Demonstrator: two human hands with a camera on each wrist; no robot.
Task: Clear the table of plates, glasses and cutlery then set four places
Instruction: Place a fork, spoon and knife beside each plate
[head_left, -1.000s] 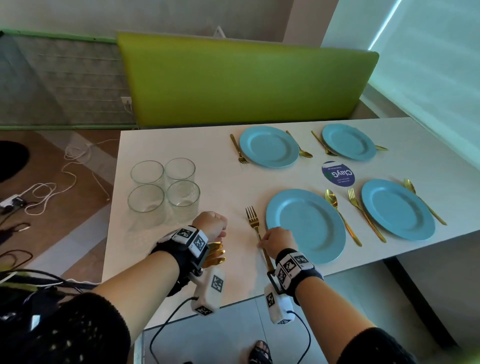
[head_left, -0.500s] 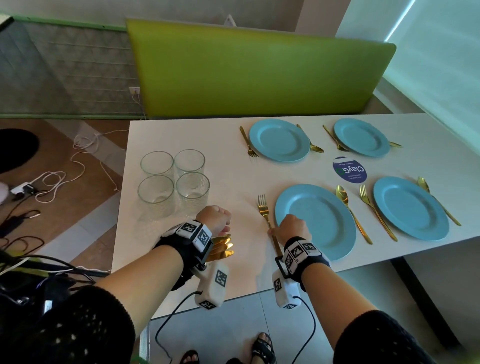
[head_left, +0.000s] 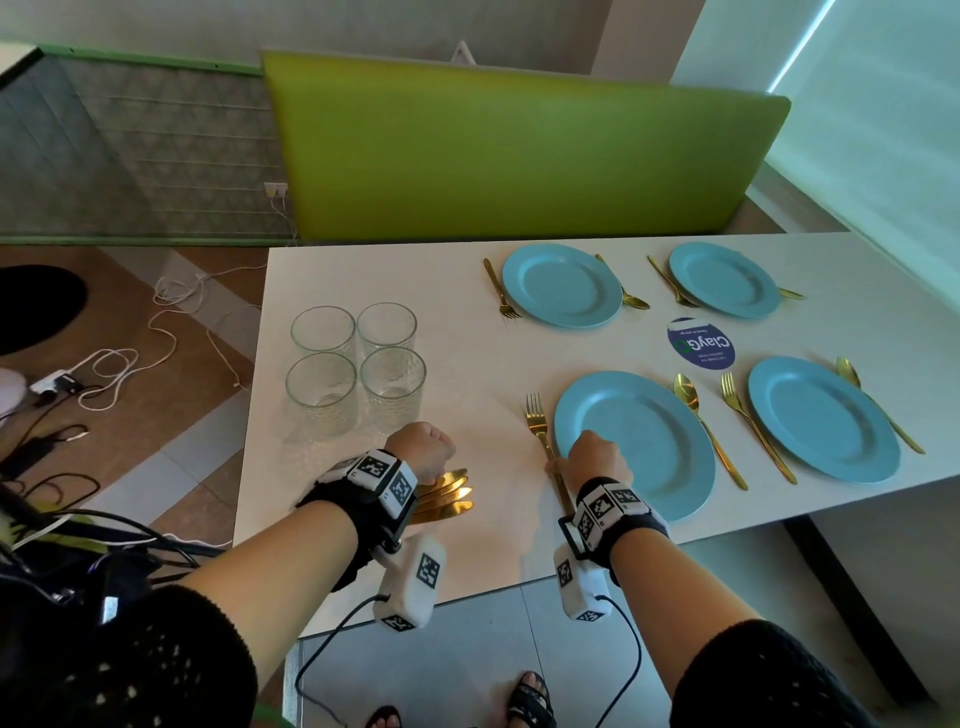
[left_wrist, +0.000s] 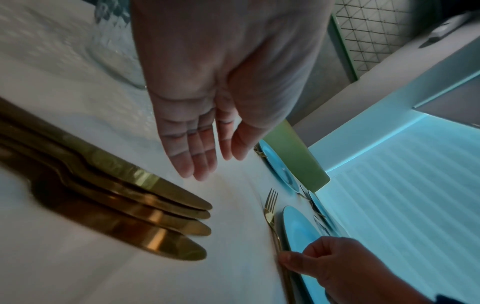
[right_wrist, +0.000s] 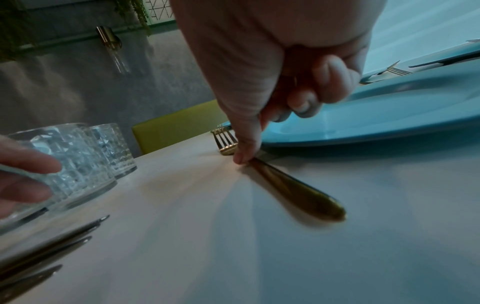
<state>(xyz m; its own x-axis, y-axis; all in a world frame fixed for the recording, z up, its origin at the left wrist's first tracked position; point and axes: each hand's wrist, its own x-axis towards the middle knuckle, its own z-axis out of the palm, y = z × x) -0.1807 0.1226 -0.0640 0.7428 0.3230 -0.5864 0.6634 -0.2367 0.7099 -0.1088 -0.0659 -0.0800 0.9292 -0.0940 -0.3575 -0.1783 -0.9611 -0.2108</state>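
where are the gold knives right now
In the head view, the gold knives lie on the table's near-left part, beneath the left hand, nearer than the glasses.

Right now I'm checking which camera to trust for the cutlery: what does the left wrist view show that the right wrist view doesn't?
Only the left wrist view shows the left hand open above the table, and four gold knives side by side with full blades. Only the right wrist view shows the right hand touching a fingertip to the fork handle, other fingers curled, and two glasses. Both show that fork beside the blue plate.

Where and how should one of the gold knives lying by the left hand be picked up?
Judging by the pose, pinch a handle: the knives lie flat, blades fanned towards the plates, handles hidden under the left hand. Come from above at the table's near edge.
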